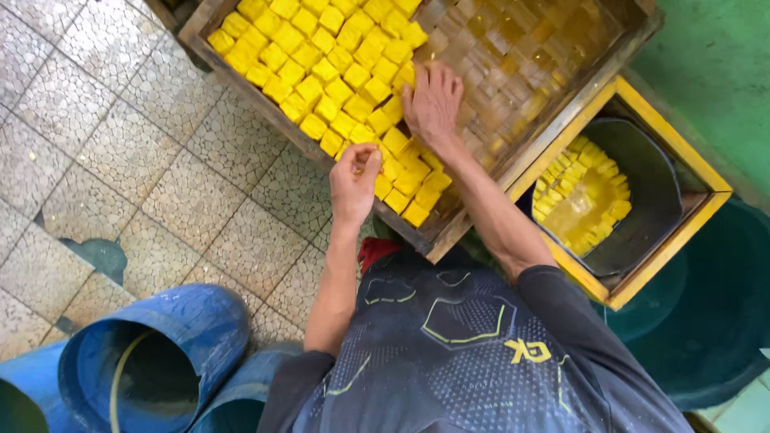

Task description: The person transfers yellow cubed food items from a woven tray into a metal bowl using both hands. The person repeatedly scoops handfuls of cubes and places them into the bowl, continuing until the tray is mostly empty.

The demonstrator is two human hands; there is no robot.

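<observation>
- Down by my knees, blue plastic drums (160, 353) lie on their sides on the tiled floor (120, 160). They close off my near left, so any stepping room is further out over the bare tiles.
- Just above the near rim of the wooden tray (521, 48), my left hand (355, 180) hangs with its fingertips pinched together. I cannot tell whether a scrap of yellow sits between them.
- A little further in, my right hand (433, 100) lies flat with its fingers spread and loose, pressing on the yellow cubes (321, 64) at the edge of the packed rows. It grips nothing.
- By my judgement, I am squaring the cubes into tight rows. They fill the left half of the tray and a strip down to its near corner.
- Next, the work calls for a gentle sideways nudge, since these blocks look soft and sit right against the near rim.
- Open room lies to the right of my right hand, where the tray's woven bottom is bare to the far wall.
- Off to my right, a yellow-edged box (706, 192) holds a dark basin (650, 192) with more cubes in liquid, just beside the tray's corner.
- Beyond that, a green tub (722, 321) hems in that side.
</observation>
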